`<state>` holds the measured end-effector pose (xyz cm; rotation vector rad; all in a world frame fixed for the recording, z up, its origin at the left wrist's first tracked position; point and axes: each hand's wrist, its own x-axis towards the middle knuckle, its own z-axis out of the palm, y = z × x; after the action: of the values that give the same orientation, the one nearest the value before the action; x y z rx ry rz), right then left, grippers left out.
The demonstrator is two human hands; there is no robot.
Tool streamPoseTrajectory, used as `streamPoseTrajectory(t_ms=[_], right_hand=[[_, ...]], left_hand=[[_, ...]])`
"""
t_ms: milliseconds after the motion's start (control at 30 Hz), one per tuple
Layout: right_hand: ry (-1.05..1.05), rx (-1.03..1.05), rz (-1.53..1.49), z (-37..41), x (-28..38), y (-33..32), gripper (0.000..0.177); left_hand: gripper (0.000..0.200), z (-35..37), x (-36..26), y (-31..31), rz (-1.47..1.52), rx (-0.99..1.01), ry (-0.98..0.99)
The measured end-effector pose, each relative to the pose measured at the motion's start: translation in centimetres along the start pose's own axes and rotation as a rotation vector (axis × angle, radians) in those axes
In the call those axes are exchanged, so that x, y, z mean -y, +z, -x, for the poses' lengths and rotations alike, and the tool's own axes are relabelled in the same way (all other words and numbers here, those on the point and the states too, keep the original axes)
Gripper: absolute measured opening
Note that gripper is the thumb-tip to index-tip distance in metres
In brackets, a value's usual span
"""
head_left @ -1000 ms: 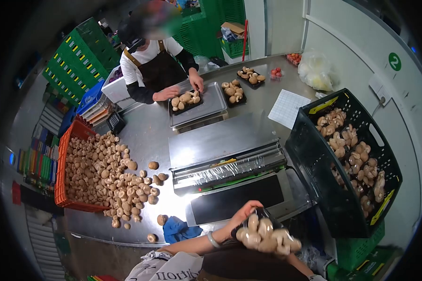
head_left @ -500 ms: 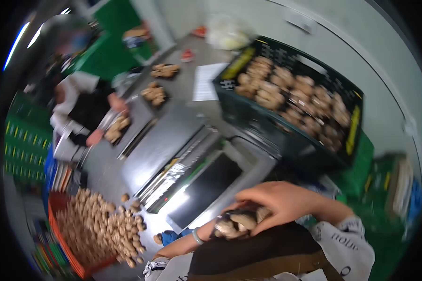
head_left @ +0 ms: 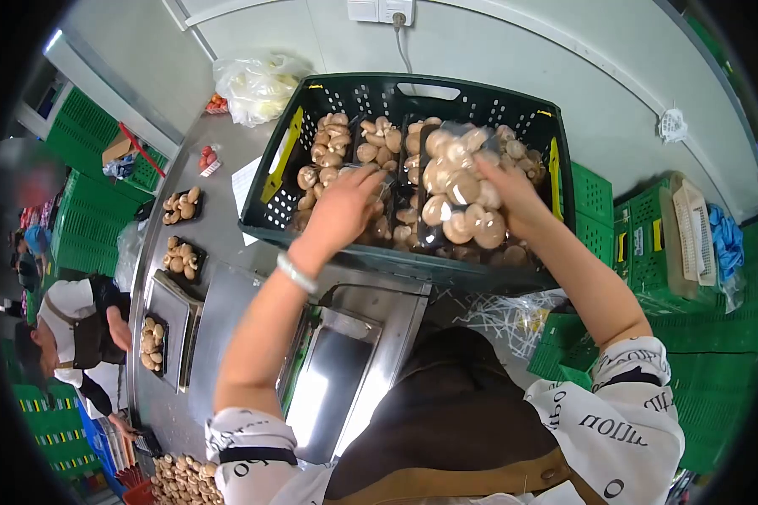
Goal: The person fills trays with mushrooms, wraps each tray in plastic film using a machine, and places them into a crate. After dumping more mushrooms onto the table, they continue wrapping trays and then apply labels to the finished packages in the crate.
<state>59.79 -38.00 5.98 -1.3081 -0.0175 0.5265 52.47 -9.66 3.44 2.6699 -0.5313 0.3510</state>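
Observation:
My right hand (head_left: 514,195) grips a film-wrapped tray of mushrooms (head_left: 461,189), which is tilted up inside the dark green crate (head_left: 413,265). At the crate's front left, my left hand (head_left: 343,206) reaches over the rim with bent fingers against the packs there; its fingertips are partly hidden, and whether it grips a pack is unclear. Several packed trays of brown mushrooms (head_left: 331,139) lie in the crate around both hands.
Left of me stand a steel wrapping machine (head_left: 328,379) and mushroom trays (head_left: 183,204) on the steel table. A co-worker (head_left: 80,324) is at the far left, loose mushrooms (head_left: 181,480) lie bottom left, and green crates (head_left: 657,244) stand at right.
The view has turned toward the crate. Both hands, earlier together at my apron around a mushroom pack, are now over the crate, with a pack in the right hand.

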Motion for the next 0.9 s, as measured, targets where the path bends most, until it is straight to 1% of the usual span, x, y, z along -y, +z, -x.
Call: streamPoseTrajectory(t_ms=[33,67,100,133,200,233,267,300,333,367,400,433,467,500,533,600,700,800,867,900], right_hand=[[0.077,-0.013,0.004,-1.0,-1.4,0.0,0.054],[0.136,-0.007,-0.012,-2.7,-4.1,-0.9,0.055],[0.169,-0.040,-0.018,-3.2,-5.2,-0.3,0.051],[0.205,-0.072,-0.025,-3.3,-6.5,0.5,0.048],[0.242,0.037,-0.082,-4.2,-9.1,0.5,0.042],[0.285,0.013,-0.069,-4.5,-10.3,0.6,0.039],[0.332,0.030,-0.074,-4.7,-11.3,0.3,0.041],[0.377,0.072,-0.074,-5.2,-11.8,0.0,0.043],[0.410,0.092,-0.039,-4.6,-11.1,0.8,0.047],[0.415,0.156,0.025,-5.5,-12.7,-0.1,0.048],[0.388,0.176,-0.016,-6.4,-14.8,-1.3,0.047],[0.452,0.180,0.009,-6.9,-14.4,-2.0,0.045],[0.518,0.208,0.031,-6.7,-12.5,-1.7,0.045],[0.564,0.162,0.083,-6.3,-11.0,-1.8,0.042],[0.516,0.223,0.246,-7.1,-10.9,-4.0,0.051],[-0.015,0.060,0.741,-6.5,-11.2,-4.9,0.067],[-0.549,0.325,1.461,-3.9,-8.8,-2.5,0.081],[-0.168,0.454,1.142,-3.1,-8.2,-0.9,0.077],[-0.142,0.446,1.156,-3.3,-6.8,1.0,0.072],[-0.228,0.395,1.276,-2.9,-5.6,1.8,0.069]], left_hand=[[0.057,-1.0,1.4,0.9,-0.093,0.098,0.052],[0.063,-1.6,2.7,2.0,-0.187,0.196,0.103],[0.071,-1.8,4.0,3.2,-0.263,0.356,0.054],[0.070,-2.0,4.6,3.3,-0.289,0.407,0.038],[0.070,-2.0,5.6,3.6,-0.338,0.521,-0.002],[0.073,-1.9,6.4,4.2,-0.379,0.523,0.023],[0.073,-2.3,6.2,3.7,-0.343,0.578,-0.006],[0.073,-2.5,5.6,3.7,-0.323,0.576,-0.033],[0.075,-2.1,6.2,5.2,-0.196,0.491,-0.119],[0.064,-1.8,5.6,4.6,-0.208,0.451,-0.103],[0.060,-0.9,7.8,7.9,-0.187,0.294,0.005],[0.056,-1.7,8.1,9.1,-0.220,0.400,-0.121],[0.056,-1.9,6.9,7.2,-0.211,0.461,-0.111],[0.057,-1.7,7.6,8.1,-0.223,0.326,-0.036],[0.055,-1.8,7.5,7.2,-0.244,0.413,0.028],[0.054,-1.7,7.0,5.4,-0.058,0.352,-0.072],[0.052,0.8,3.9,1.3,0.165,-0.104,-0.146],[0.044,5.3,-0.2,-2.1,0.393,-0.427,-0.156],[0.026,10.7,-1.4,-2.6,0.476,-0.416,-0.177],[0.019,14.0,-2.4,-3.4,0.561,-0.389,-0.279]])
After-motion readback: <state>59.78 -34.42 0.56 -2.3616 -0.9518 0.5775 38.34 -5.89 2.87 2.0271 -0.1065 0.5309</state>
